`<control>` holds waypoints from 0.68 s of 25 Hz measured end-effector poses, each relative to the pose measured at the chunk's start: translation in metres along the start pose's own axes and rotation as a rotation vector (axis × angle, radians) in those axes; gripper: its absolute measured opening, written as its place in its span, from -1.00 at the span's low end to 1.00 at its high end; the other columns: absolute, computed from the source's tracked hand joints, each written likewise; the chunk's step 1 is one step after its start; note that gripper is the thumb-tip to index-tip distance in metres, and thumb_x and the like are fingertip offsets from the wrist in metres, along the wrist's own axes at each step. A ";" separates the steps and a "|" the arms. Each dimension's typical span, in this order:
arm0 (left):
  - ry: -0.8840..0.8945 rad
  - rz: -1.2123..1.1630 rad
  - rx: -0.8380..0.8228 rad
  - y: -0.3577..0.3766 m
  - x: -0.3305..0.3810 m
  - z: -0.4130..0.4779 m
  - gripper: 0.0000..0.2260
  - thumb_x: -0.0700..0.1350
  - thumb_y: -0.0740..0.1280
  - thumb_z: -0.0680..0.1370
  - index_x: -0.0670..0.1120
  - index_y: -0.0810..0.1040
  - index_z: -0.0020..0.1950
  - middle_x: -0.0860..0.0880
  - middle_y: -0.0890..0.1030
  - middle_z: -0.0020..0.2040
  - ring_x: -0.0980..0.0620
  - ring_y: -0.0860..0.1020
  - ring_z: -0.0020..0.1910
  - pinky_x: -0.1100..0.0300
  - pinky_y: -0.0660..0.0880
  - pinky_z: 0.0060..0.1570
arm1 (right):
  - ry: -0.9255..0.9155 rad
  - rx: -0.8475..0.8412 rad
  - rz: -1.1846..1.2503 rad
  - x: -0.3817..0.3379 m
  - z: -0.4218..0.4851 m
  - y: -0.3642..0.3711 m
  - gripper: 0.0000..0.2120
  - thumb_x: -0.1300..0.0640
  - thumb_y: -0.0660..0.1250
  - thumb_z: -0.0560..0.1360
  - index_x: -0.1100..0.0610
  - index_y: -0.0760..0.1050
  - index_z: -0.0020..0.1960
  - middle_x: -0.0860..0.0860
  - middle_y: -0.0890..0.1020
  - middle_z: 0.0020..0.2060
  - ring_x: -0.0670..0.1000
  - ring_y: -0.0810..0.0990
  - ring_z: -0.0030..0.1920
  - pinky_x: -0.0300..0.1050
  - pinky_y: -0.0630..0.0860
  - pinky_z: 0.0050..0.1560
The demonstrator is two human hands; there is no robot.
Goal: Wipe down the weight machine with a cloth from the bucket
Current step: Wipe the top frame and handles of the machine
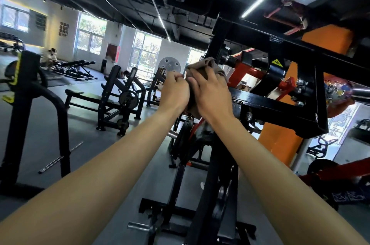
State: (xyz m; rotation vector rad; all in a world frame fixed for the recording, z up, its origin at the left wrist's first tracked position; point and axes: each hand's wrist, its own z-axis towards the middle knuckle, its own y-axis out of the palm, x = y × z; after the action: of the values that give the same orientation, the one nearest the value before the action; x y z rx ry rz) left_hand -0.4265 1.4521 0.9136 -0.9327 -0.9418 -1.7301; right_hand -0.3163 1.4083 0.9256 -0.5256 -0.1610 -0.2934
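A brownish cloth [204,66] is bunched at head height against the black frame of the weight machine [280,104], near its red lever arm [243,71]. My left hand [176,90] grips the cloth's left edge with curled fingers. My right hand [212,94] lies over the cloth with fingers wrapped on it. Both arms reach up and forward. The bucket is out of view.
The machine's upright post and base feet [210,194] stand right below my arms. An orange pillar [284,140] rises behind the machine. Black benches and plate-loaded machines [120,96] fill the left floor, with a steel bar [60,158] lying there. A person sits far left [51,54].
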 end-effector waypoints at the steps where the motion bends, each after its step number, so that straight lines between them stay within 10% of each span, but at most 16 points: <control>1: -0.006 0.004 0.015 -0.001 -0.001 0.001 -0.76 -0.14 0.09 0.67 -0.05 0.52 0.18 -0.07 0.61 0.10 -0.10 0.56 0.11 -0.04 0.52 0.20 | -0.050 0.002 -0.005 0.007 -0.006 0.000 -0.60 -0.09 0.09 0.72 0.00 0.47 0.47 0.10 0.54 0.30 0.23 0.52 0.19 0.13 0.44 0.31; 17: -0.255 -0.135 0.092 0.000 -0.023 0.003 -0.69 -0.17 0.10 0.58 -0.14 0.48 0.26 -0.15 0.63 0.18 -0.15 0.59 0.14 -0.05 0.54 0.21 | -0.440 -0.066 -0.449 -0.006 -0.009 0.021 -0.60 0.16 0.40 0.48 0.10 0.59 0.32 0.06 0.50 0.29 0.28 0.37 0.37 0.23 0.32 0.40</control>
State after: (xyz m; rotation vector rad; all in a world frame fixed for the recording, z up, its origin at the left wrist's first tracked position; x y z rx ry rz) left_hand -0.4196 1.4628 0.8944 -1.0665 -1.2657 -1.6892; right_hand -0.3145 1.4222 0.9067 -0.6119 -0.7034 -0.6202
